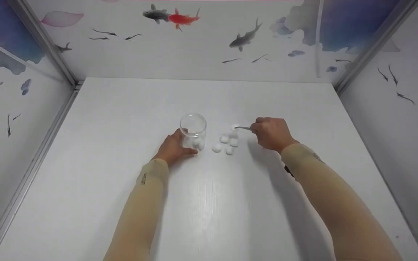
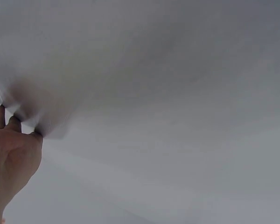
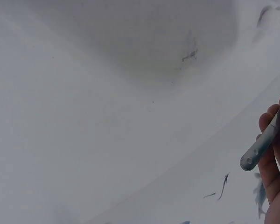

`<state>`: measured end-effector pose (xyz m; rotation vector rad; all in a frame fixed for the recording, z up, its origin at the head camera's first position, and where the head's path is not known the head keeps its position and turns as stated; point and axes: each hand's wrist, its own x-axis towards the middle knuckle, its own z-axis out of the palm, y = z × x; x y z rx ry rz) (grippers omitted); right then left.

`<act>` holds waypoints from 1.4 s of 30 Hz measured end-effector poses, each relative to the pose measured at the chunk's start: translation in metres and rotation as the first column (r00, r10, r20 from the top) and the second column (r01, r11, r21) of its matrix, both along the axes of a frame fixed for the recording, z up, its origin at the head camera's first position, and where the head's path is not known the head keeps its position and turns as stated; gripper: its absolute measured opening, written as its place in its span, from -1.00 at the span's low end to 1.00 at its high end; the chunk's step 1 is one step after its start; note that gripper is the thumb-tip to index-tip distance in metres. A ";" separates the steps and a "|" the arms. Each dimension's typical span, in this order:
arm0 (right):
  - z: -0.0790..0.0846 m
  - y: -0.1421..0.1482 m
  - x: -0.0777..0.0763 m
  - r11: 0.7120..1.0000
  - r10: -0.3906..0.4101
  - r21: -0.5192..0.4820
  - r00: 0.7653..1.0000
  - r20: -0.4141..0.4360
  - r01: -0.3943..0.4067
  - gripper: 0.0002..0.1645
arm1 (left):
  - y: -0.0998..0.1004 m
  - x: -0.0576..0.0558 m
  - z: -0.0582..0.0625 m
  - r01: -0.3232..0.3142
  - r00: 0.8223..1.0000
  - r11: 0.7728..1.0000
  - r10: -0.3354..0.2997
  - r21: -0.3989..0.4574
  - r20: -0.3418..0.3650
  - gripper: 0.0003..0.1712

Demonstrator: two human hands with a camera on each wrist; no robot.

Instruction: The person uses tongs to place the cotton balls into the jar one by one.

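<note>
My left hand (image 1: 172,146) grips a clear round jar (image 1: 193,125) from its left side, thumb along the near side. Inside the jar, low down, lie white cotton balls (image 1: 197,143); how many cannot be made out. In the left wrist view, fingertips of the left hand (image 2: 14,154) touch the blurred wall. Metal tweezers (image 1: 244,128) are pinched in my right hand (image 1: 272,133), pointing left, with their tips at a white cotton ball (image 1: 235,126). The right wrist view shows the rounded rear end of the tweezers (image 3: 259,149) against the fingers.
Several loose cotton balls (image 1: 225,139) lie on the white table (image 1: 209,203) between the jar and my right hand. White panels with painted fish (image 1: 245,38) stand behind the table and at both sides, joined by metal posts (image 1: 372,47).
</note>
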<state>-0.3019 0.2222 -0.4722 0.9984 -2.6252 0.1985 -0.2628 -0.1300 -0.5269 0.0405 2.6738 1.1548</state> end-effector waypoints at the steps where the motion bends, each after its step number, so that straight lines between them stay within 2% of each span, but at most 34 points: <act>1: 0.003 -0.002 0.000 1.000 0.006 0.000 1.000 -0.007 -0.006 -0.87 | 0.000 0.000 0.000 0.002 1.000 1.000 -0.002 0.000 -0.001 0.17; 13: 0.038 -0.042 -0.002 0.995 0.095 -0.031 0.990 -0.100 -0.098 -0.87 | 0.000 -0.002 -0.004 -0.010 1.000 1.000 0.010 -0.011 0.014 0.17; 22: 0.056 -0.071 0.001 0.982 0.159 -0.070 0.974 -0.162 -0.173 -0.88 | -0.001 -0.003 -0.006 0.000 1.000 1.000 0.000 0.006 0.006 0.20; 27: 0.058 -0.082 0.003 0.976 0.195 -0.064 0.967 -0.163 -0.208 -0.88 | 0.000 -0.003 -0.006 -0.005 1.000 1.000 0.005 -0.006 0.004 0.22; 34: 0.051 -0.093 0.006 0.975 0.214 -0.037 0.966 -0.143 -0.221 -0.88 | 0.001 -0.001 -0.004 -0.030 0.999 1.000 0.030 -0.007 0.027 0.26; 42: 0.046 -0.098 0.009 0.973 0.222 -0.036 0.968 -0.119 -0.228 -0.90 | 0.001 -0.001 -0.002 -0.023 0.999 1.000 0.023 -0.012 0.022 0.24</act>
